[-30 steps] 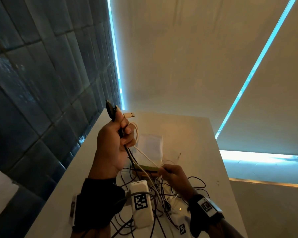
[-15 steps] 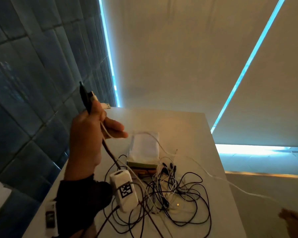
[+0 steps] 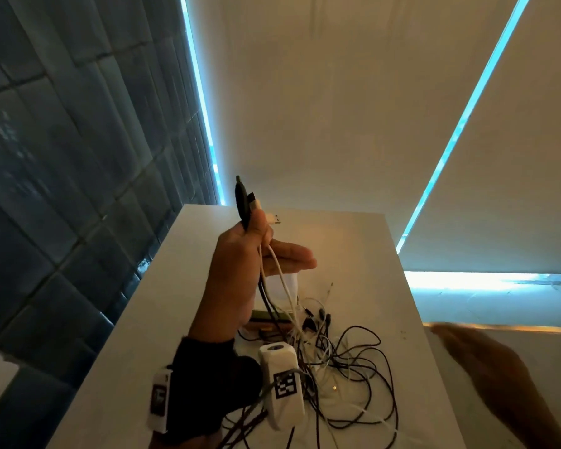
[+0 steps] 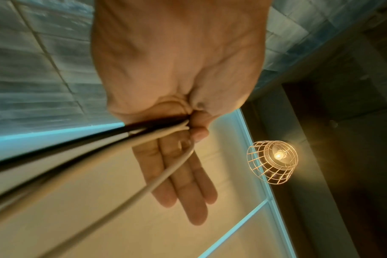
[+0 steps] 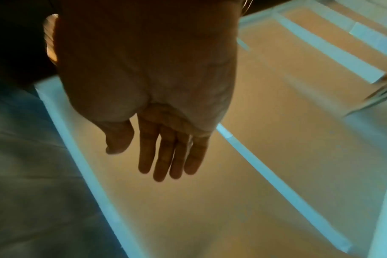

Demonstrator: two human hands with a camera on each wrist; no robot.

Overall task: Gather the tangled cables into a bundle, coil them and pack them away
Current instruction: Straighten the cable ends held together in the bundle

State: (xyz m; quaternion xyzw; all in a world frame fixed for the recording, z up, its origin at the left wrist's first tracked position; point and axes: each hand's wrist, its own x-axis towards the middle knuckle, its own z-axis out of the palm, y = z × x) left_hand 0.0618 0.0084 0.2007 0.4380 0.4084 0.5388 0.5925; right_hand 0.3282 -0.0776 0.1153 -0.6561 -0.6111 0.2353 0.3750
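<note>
My left hand (image 3: 259, 234) is raised above the white table (image 3: 353, 241). Its thumb pinches several cable ends (image 3: 242, 202) against the forefinger: dark plugs and a white USB plug (image 3: 274, 218). The other fingers are straight. In the left wrist view the left hand (image 4: 188, 125) clamps a white cable (image 4: 157, 179) and dark cables (image 4: 77, 153). They hang down into the tangle of black and white cables (image 3: 347, 361) on the table. My right hand (image 3: 486, 367), blurred, is off the table's right edge. The right wrist view shows the right hand (image 5: 166, 148) with straight fingers, holding nothing.
A white pouch (image 3: 289, 283) lies on a flat olive and brown stack (image 3: 266, 315) behind the tangle. A dark tiled wall (image 3: 78, 189) runs along the table's left side. A wire-cage lamp (image 4: 273, 162) hangs overhead.
The right hand pulled a white cable far out to the right, let it go, and now comes back empty. The left hand went up and left, then returned toward the middle with the cable ends.
</note>
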